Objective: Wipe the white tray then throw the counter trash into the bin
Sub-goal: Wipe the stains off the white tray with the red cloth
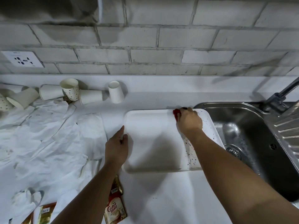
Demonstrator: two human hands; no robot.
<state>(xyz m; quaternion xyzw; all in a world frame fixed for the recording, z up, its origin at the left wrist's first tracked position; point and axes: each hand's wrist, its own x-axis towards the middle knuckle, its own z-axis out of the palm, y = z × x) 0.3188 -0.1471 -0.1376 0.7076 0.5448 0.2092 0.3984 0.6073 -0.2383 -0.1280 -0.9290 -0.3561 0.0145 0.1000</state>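
The white tray lies flat on the white counter, its right end overhanging the sink. My right hand presses a red cloth onto the tray's far right part. Dark specks cover the tray's right strip. My left hand rests on the tray's left rim, fingers holding its edge. Trash lies to the left: several paper cups, crumpled white napkins and torn Coffee mate sachets. No bin is in view.
A steel sink with a drain and a tap sits at the right. A brick wall with a socket runs behind the counter. One white cup stands upside down near the wall.
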